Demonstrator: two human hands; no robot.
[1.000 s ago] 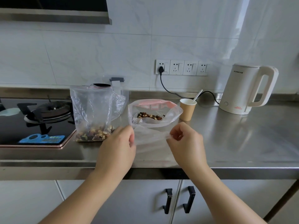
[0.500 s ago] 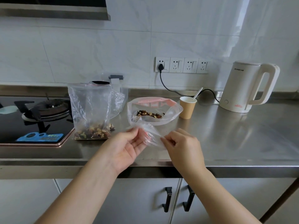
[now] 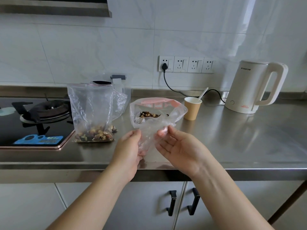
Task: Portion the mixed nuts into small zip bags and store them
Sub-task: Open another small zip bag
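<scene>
The steel surface (image 3: 232,138) carries a tall bag (image 3: 91,112) standing upright with nuts (image 3: 94,136) at its bottom, likely the supply. Right of it a slumped bag (image 3: 157,110) lies mouth-open, nuts inside. Above the front edge, an empty bag (image 3: 149,135) hangs roughly upright between both hands. The left hand (image 3: 129,150) pinches its left edge; right-hand fingers (image 3: 163,131) pinch the top, probably to open its mouth.

Home kitchen. Gas hob (image 3: 41,113) at the left edge of a steel counter (image 3: 232,138), kettle (image 3: 254,87) near its back right. Tiled wall (image 3: 83,47) with socket strip (image 3: 186,64), cabinets (image 3: 149,205) below.
</scene>
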